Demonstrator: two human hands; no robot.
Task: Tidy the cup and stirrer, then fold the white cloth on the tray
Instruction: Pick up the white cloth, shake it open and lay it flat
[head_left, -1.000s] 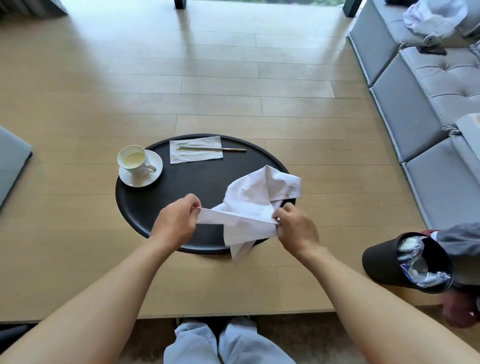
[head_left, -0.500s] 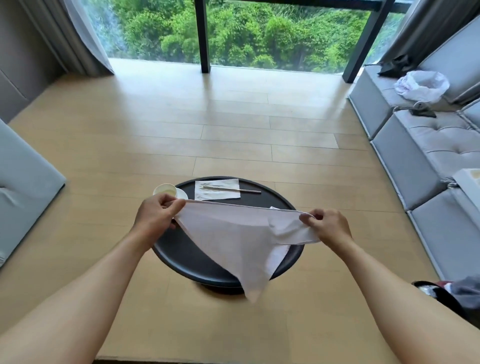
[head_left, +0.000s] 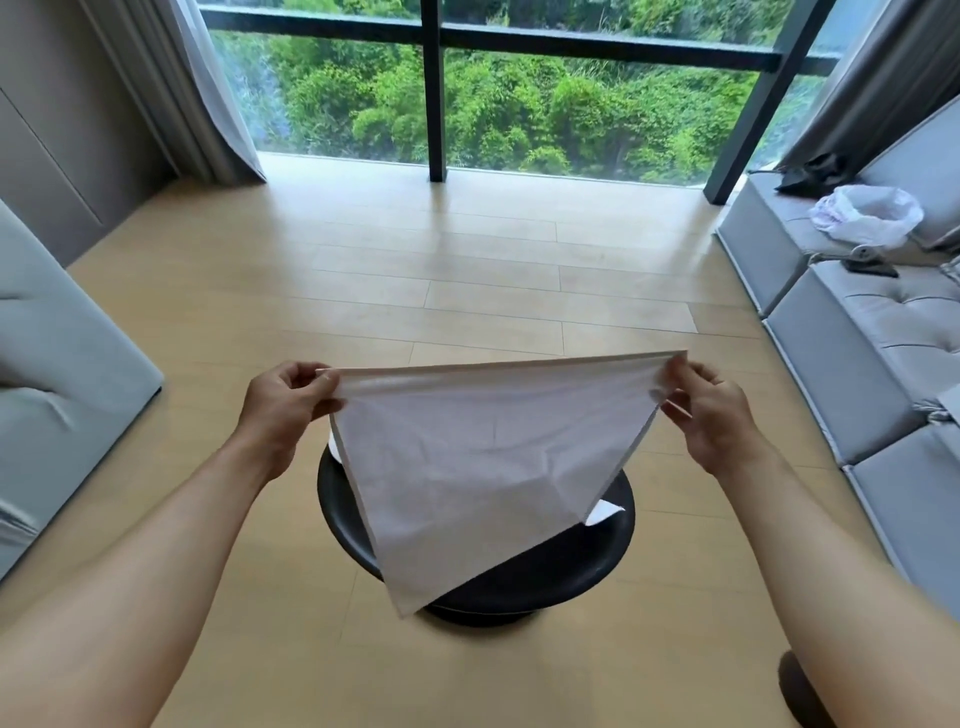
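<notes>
The white cloth (head_left: 483, 462) hangs in the air as a downward-pointing triangle, its top edge stretched taut. My left hand (head_left: 283, 400) pinches its left corner and my right hand (head_left: 711, 410) pinches its right corner. Below and behind it lies the round black tray (head_left: 576, 571), mostly covered by the cloth. The cup, its saucer and the stirrer are hidden behind the cloth; only a white sliver (head_left: 336, 447) shows at the tray's left rim. A white corner (head_left: 605, 512) peeks out at the cloth's lower right.
The tray rests on a light wooden floor-like surface (head_left: 467, 291). A grey sofa (head_left: 872, 332) with a white bag (head_left: 862, 213) runs along the right, a grey cushion (head_left: 57, 364) sits at the left. A dark round object (head_left: 800, 686) is at the bottom right. A window stands ahead.
Both hands have lifted the cloth from the tray and drawn apart, stretching its top edge. My view has tilted up, and the cloth now covers the cup and stirrer.
</notes>
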